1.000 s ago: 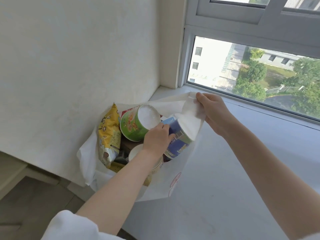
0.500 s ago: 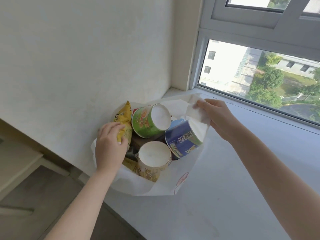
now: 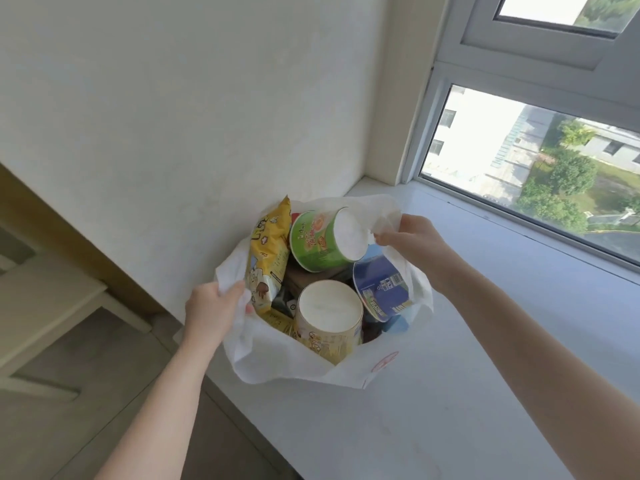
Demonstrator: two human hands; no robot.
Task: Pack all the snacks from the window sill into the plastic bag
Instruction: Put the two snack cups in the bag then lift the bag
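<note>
The left hand (image 3: 213,311) pinches the left rim of the plastic bag (image 3: 277,362), thumb over the film, and this likely keeps that side from slumping over the near-left edge of the window sill (image 3: 485,358), where the bag sits close to the wall. Just inside that rim a yellow popcorn packet (image 3: 268,252) stands on end, its long axis near upright and its top corner pointing up toward the wall. Beside it a green cup (image 3: 322,239) lies tipped, its axis running left to right and its white sealed lid facing right. In front, a cream cup (image 3: 329,317) tilts with its lid facing up and toward the person. To the right a blue cup (image 3: 382,289) lies on its side, its barcode uppermost; which way its lid faces is hidden. Dark packets show beneath them, too covered to name. The right hand (image 3: 412,242) grasps the far-right rim, lifted, so the mouth is held wide. No snack shows on the bare sill in view, so packing looks nearly complete.
</note>
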